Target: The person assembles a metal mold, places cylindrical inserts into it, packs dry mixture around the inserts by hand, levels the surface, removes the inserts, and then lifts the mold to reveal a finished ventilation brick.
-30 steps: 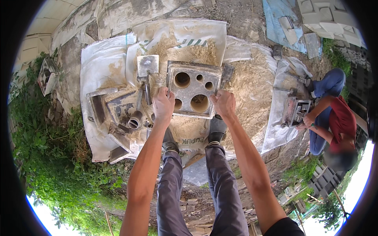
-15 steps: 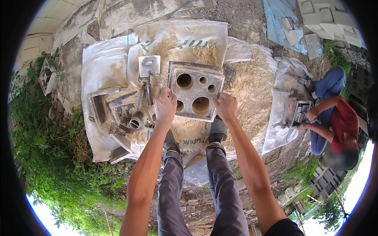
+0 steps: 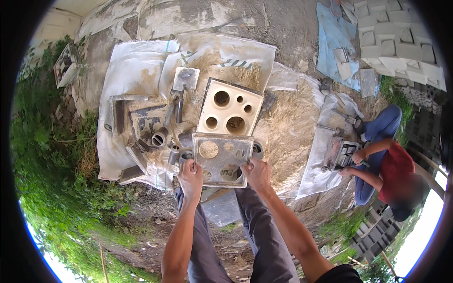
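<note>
Counted from where I stand: one grey plate (image 3: pixel 219 162) with several round openings, at least four readable; one pale block (image 3: pixel 225 113) with five round holes, two large, one medium and two small; one trowel (image 3: pixel 186 79); one co-worker (image 3: pixel 401 165), seated at the right.

The left hand (image 3: pixel 189 183) has its fingers clamped on the plate's left edge, near the lower corner. The right hand (image 3: pixel 258 175) has its fingers clamped on the right edge opposite. Both forearms run up from the lower edge of the view, converging on the plate, which is held over the person's feet. Its far edge overlaps the near side of the block in my view; contact between the two cannot be determined.

The block sits on dusty white sacking (image 3: pixel 127 66) laid over bare earth. The trowel lies beyond its left side. Further left is an angular frame (image 3: pixel 117 118). The site is outdoors: green plants (image 3: pixel 52 141) at left, a blue sheet (image 3: pixel 332 33) at upper right, pale stacked blocks (image 3: pixel 394 30) beyond.
</note>
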